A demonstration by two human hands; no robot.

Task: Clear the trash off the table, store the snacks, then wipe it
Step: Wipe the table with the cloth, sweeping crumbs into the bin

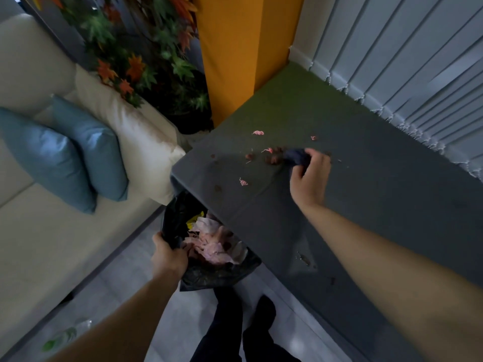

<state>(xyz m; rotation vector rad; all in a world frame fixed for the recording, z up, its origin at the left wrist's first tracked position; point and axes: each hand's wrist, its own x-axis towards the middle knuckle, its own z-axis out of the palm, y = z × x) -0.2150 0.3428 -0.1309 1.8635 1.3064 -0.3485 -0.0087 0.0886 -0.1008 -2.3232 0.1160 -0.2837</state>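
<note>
Dim room: sofa (pixel 39 231) with two blue cushions (pixel 55 158) at left, plant (pixel 136 48) with red and green leaves and a yellow pillar (pixel 235 48) at the far side, blinds (pixel 418 61) along the right. Between them, grey-draped counter (pixel 379 205), running from near right to far middle, its near end cut off by the right forearm and the frame edge. Scattered over its far part: pink scraps (pixel 258 132) and brown crumbs (pixel 271 159), too small to identify. Wet-looking mark (pixel 304 258) nearer on the cover.

Right hand (pixel 309 178) at the far crumbs, grip closed round a dark blue cloth (pixel 296 155), bunched and pressed to the counter just beside them; much of it hidden under the fingers.

Left hand (pixel 168 254) below the counter's left edge, grip curled over the rim of a black bag (pixel 209 278) held just under that edge. Inside: crumpled pink-white paper (pixel 214 246) and a yellow wrapper (pixel 194 222), any print too blurred to read. Far part of the bag hidden beneath the counter.

On the floor at near left, clear bottle (pixel 68 333) with a green patch, blurred, unreadable. Dark trousers and shoes (pixel 235 322) at near middle, cut off by the bottom edge.
</note>
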